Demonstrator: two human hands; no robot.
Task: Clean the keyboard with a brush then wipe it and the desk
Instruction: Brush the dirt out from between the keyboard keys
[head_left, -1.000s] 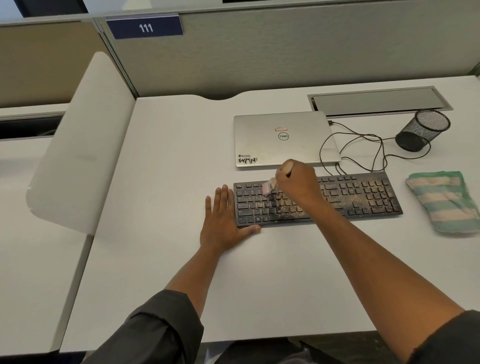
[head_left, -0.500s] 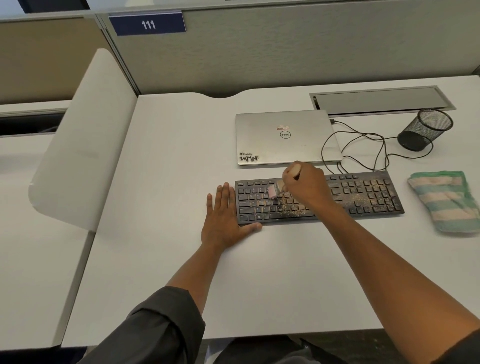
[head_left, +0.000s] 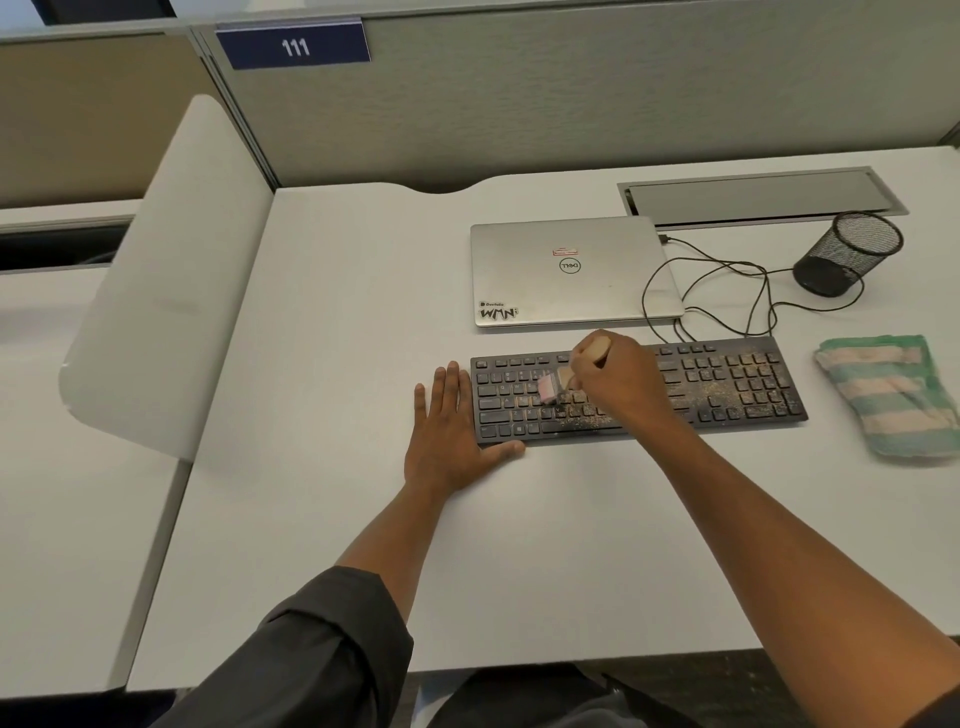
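Grey cubicle panels backed a white surface (head_left: 322, 364) where a black keyboard (head_left: 727, 384), speckled with tan crumbs, lay in front of a closed silver laptop (head_left: 571, 280). Right hand (head_left: 623, 384) had its grip curled round a small brush (head_left: 558, 384), bristles on the middle keys. Left hand (head_left: 447, 441) lay flat, fingers straight, against the keyboard's left end. Well right of the keyboard lay a striped folded cloth (head_left: 888, 395).

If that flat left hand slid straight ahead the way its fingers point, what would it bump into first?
Probably nothing nearby: the left hand lies beside the keyboard, fingers pointing up the bare desk. The laptop sits off to its right, so the way looks free.
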